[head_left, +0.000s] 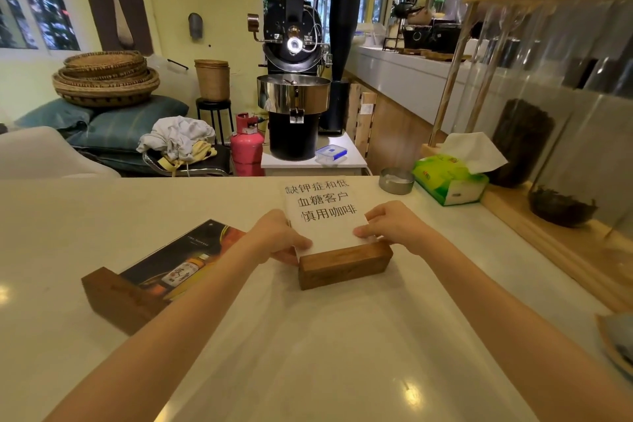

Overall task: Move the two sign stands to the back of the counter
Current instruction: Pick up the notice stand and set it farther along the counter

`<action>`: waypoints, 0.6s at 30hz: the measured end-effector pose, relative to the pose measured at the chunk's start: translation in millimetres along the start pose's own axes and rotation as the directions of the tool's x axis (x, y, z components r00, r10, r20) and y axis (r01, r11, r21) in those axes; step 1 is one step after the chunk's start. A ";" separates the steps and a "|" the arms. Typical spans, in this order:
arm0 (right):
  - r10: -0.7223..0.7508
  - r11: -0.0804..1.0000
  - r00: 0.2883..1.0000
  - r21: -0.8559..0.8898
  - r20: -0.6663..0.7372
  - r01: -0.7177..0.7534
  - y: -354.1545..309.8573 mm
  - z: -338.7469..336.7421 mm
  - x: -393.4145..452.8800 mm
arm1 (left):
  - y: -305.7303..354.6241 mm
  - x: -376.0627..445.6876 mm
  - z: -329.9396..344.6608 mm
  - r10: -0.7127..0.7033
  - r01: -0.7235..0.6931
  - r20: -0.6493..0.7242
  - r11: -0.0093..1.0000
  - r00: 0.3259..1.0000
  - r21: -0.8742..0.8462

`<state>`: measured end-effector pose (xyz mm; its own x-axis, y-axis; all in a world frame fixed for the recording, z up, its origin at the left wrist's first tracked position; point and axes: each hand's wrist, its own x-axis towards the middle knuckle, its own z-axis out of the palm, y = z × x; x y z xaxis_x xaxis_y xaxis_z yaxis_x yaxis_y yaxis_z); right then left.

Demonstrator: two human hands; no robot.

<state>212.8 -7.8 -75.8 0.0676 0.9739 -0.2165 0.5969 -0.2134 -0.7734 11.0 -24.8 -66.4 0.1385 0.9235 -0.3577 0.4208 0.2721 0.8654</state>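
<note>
- Forearms enter from the near edge of the white desk [102,209] and converge on the sign stand with white notice [337,243], which sits mid-desk, well short of the far edge.
- Left hand [279,238]: fingers [301,243] curled and pressing the left edge of the notice panel, thumb low beside the wooden base; the grip appears to steady the upright panel for a lift or slide.
- Right hand [394,224]: fingers [368,233] pressed together on the right edge of the panel, just above the base; opposed to the left hand, so the stand is clamped from both sides.
- Two-handed hold is judged sensible: the wooden block base looks heavy and the slotted panel could tip or slip out if pushed from one side only.
- Notice text, black on white, reads "缺钾症和低血糖客户慎用咖啡".
- Second sign stand [164,271], to the left and nearer the camera, rests untouched on its own wooden base; its dark poster shows a bottle, and its small lettering is too fine to read.
- Far right corner of the desk holds a metal ashtray [396,180] and a green tissue pack [448,178] with printing too blurred to read; both stand near the likely destination and leave free surface to their left.
- Beyond the desk stands a black coffee roaster [294,79], with no brand legible.
</note>
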 end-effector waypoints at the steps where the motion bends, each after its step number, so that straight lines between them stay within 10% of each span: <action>1: -0.018 0.999 0.999 0.039 -0.030 0.019 -1.0 1.3 -0.8 | 1.9 -0.5 -1.2 0.021 -0.021 -0.028 1.000 0.999 -0.005; 18: -0.291 0.882 0.891 0.264 -0.348 0.391 4.4 27.2 -18.9 | -13.3 1.8 -3.8 0.522 -0.419 -0.304 0.841 0.797 0.343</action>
<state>192.4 -29.2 -91.3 0.1647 0.9569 0.2391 0.3420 0.1720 -0.9238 2.2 -25.7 -77.2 0.0571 0.9603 0.2731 0.6031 -0.2512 0.7571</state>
